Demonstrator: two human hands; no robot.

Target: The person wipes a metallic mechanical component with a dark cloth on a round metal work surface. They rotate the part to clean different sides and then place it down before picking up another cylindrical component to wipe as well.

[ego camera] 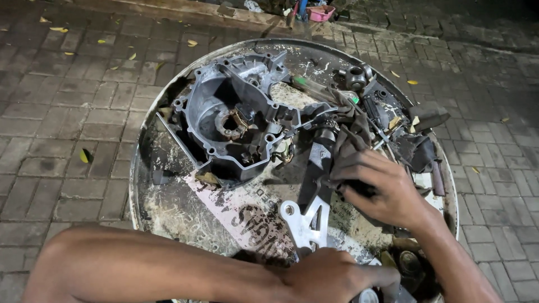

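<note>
here, dark rag (351,132) apparently under right hand (382,188) fingers (351,168).

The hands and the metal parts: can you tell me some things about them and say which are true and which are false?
1. The right hand grips a dark greasy rag. True.
2. The grey engine casing lies on grass. False: it lies on a round, worn metal tray over brick paving.
3. The left hand is near a silver bracket. True.
4. The right hand holds the green-handled screwdriver. False: it lies untouched beyond the rag.
5. Yellow leaves lie on the paving. True.
</note>
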